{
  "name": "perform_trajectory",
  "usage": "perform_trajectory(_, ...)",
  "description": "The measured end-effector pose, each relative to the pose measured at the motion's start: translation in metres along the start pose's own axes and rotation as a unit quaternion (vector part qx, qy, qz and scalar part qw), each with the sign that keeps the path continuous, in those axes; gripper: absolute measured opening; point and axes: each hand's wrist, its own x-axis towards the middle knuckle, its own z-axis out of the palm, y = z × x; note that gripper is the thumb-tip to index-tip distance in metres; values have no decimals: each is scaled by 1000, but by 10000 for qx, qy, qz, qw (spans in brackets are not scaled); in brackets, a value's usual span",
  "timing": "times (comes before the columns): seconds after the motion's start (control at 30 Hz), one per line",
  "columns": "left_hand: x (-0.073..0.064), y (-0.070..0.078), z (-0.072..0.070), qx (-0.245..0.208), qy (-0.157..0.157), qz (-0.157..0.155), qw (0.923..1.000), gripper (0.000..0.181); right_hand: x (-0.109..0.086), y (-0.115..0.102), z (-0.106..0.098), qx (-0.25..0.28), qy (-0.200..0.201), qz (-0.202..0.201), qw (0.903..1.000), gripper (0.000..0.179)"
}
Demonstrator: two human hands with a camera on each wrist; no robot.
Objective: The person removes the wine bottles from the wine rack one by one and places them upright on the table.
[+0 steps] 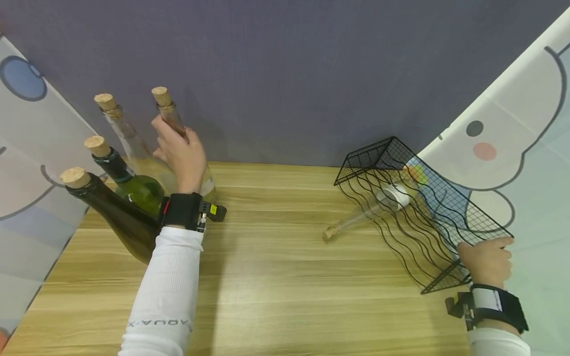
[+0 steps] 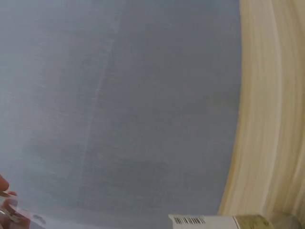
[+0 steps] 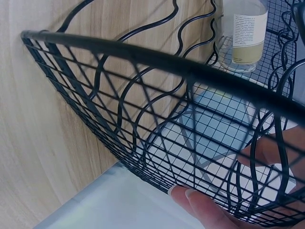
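My left hand point(image 1: 182, 155) grips the neck of a clear corked bottle point(image 1: 166, 105) that stands at the back left. In the left wrist view only fingertips point(image 2: 9, 217) and a bottle's label point(image 2: 205, 222) show at the lower edge. My right hand point(image 1: 485, 262) holds the near right corner of a black wire rack point(image 1: 451, 185), thumb and fingers on either side of its mesh in the right wrist view. Inside the rack lies another clear corked bottle point(image 1: 394, 197), its neck sticking out over the wavy wires toward the left.
Beside the left hand stand another clear corked bottle point(image 1: 126, 133), a green bottle point(image 1: 140, 190) and a dark brown bottle point(image 1: 118, 212). Behind the wooden table point(image 1: 285, 277) rises a grey panel point(image 1: 285, 84). Printed white panels flank both sides, the right one point(image 1: 530, 163) close behind the rack.
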Motion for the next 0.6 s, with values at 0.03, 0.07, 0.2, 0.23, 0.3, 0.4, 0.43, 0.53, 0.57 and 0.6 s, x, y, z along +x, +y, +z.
perform_trajectory(0.03,0,0,-1,-74,-34,-41,10000,36,0,-1,0,-8,-15,2,10000,94)
perform_trajectory(0.07,0,1,-3,-208,-73,-91,9997,33,0,-2,0,-17,-34,-4,10000,94)
perform_trajectory(0.2,0,7,-7,-749,-347,-520,9952,30,1,-2,-1,-13,-23,-3,10000,94)
perform_trajectory(0.23,0,8,-8,-859,-418,-655,9933,33,1,-2,-1,-16,-13,-23,10000,93)
perform_trajectory(0.3,-1,11,-10,-861,-468,-828,9917,42,1,-2,-1,-6,-3,-33,10000,94)
perform_trajectory(0.4,-4,16,-12,-557,-317,-765,9950,62,1,-1,-1,-8,-3,-14,10000,94)
perform_trajectory(0.43,-5,18,-12,-460,-204,-651,9966,68,1,-1,0,-6,-7,-6,10000,94)
perform_trajectory(0.53,-11,24,-11,-276,215,-89,9993,81,1,-1,1,0,4,2,10000,94)
perform_trajectory(0.57,-13,27,-10,-303,337,127,9989,84,2,-1,1,2,6,0,10000,94)
perform_trajectory(0.6,-16,29,-9,-330,455,363,9978,86,2,-1,1,8,12,-2,10000,94)
